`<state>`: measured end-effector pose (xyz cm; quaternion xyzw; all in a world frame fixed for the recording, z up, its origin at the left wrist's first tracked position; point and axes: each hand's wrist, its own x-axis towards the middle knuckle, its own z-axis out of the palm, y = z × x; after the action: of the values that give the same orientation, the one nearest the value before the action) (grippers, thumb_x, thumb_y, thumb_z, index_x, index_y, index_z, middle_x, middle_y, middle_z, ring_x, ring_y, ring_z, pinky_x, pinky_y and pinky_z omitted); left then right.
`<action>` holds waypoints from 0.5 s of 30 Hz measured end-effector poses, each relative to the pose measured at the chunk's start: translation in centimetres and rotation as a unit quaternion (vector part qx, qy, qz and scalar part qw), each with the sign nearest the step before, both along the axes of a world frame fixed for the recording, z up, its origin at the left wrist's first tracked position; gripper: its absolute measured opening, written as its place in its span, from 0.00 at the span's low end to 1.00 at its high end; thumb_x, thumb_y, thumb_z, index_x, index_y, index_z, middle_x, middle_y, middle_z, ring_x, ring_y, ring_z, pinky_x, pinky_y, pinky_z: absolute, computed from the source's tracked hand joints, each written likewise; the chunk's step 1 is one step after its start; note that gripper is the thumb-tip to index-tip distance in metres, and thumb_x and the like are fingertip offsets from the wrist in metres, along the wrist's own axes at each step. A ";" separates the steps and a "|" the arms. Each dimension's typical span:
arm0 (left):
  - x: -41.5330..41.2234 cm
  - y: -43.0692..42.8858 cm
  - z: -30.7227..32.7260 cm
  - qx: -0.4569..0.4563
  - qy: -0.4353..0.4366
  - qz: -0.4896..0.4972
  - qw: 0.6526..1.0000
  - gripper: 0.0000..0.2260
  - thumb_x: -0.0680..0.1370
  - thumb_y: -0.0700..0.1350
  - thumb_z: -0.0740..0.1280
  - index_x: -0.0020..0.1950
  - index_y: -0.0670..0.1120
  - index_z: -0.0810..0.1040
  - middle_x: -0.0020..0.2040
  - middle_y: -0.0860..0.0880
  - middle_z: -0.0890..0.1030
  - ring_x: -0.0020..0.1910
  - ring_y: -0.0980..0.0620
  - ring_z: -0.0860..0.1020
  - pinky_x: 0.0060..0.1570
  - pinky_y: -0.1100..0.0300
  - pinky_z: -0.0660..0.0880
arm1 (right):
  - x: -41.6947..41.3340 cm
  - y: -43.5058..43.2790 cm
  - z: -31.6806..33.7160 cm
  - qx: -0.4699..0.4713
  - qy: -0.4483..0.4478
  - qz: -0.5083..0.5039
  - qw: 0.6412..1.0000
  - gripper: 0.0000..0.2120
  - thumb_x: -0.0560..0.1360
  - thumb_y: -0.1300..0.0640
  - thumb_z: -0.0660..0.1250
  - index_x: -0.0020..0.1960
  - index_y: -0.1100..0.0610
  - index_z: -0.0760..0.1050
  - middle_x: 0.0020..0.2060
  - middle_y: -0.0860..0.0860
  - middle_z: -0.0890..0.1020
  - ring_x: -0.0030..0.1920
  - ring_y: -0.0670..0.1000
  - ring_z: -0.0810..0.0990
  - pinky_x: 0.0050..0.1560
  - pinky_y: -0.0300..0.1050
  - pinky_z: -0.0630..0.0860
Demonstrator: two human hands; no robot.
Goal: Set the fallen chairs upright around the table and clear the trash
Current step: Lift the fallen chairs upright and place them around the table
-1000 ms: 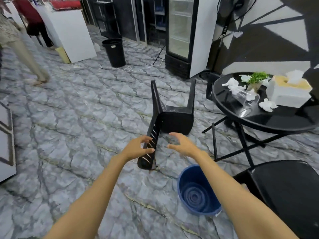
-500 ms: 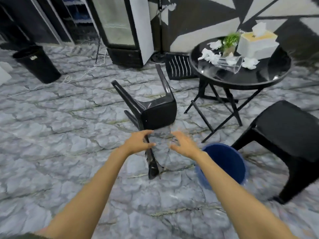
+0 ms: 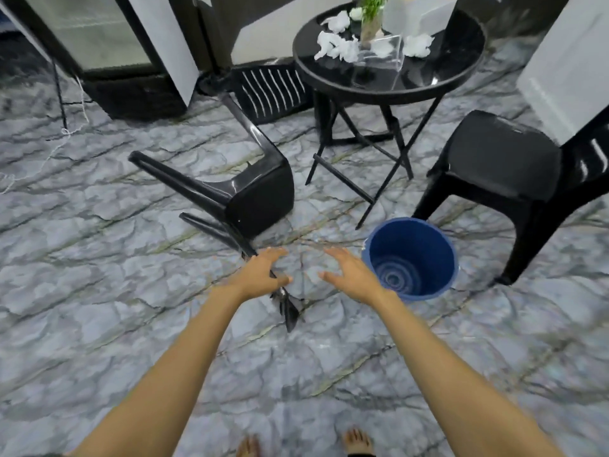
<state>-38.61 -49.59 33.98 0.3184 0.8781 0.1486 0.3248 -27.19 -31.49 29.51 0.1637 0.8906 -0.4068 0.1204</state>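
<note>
A black plastic chair (image 3: 250, 196) lies fallen on the marbled floor, its legs pointing left and its backrest toward me. My left hand (image 3: 260, 275) hovers open over the backrest's edge, fingers spread; whether it touches is unclear. My right hand (image 3: 349, 275) is open beside it, empty, just left of a blue bucket (image 3: 412, 258). A second black chair (image 3: 270, 90) lies fallen behind, by the round black table (image 3: 428, 77). Crumpled white tissues (image 3: 336, 46) and a tipped clear container (image 3: 382, 56) lie on the table.
An upright black chair (image 3: 501, 173) stands right of the bucket. A tissue box (image 3: 418, 14) and a small plant (image 3: 372, 14) sit on the table. A glass-door fridge (image 3: 108, 44) stands at the back left, with a cable (image 3: 66, 127) on the floor.
My view has moved closer and tilted down; the fallen chair, table and bucket now sit nearer. Both hands stay open, reaching toward the chair's backrest.
</note>
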 end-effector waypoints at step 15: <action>-7.2 -4.8 -29.1 0.054 0.092 -0.191 0.976 0.31 0.72 0.65 0.60 0.71 0.51 0.64 0.75 0.48 0.63 0.77 0.52 0.53 0.76 0.49 0.45 | -3.5 -13.2 -33.4 -0.186 0.110 -0.250 0.944 0.25 0.76 0.46 0.63 0.71 0.49 0.64 0.73 0.49 0.65 0.72 0.49 0.63 0.63 0.38 0.62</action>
<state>-45.79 -54.37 4.89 0.5094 0.8178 0.1010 0.2479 -30.65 -44.65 -3.87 0.3102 0.7373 -0.5976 -0.0555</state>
